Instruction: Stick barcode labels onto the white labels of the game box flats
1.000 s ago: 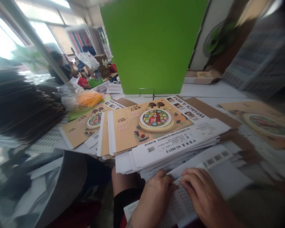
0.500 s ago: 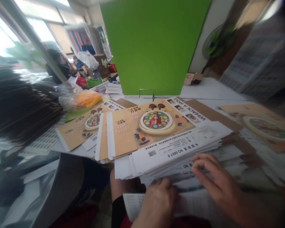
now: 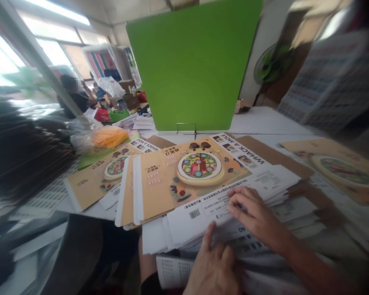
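Stacked tan-and-white printed cardboard box sheets [image 3: 199, 192] lie under right hand [image 3: 255, 217], spread and pressing down at four o'clock. Left hand [image 3: 213, 270] is spread at six o'clock, touching the stack's near edge.

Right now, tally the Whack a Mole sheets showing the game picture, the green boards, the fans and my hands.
Whack a Mole sheets: 3
green board: 1
fan: 1
hands, left hand and right hand: 2
Total: 7
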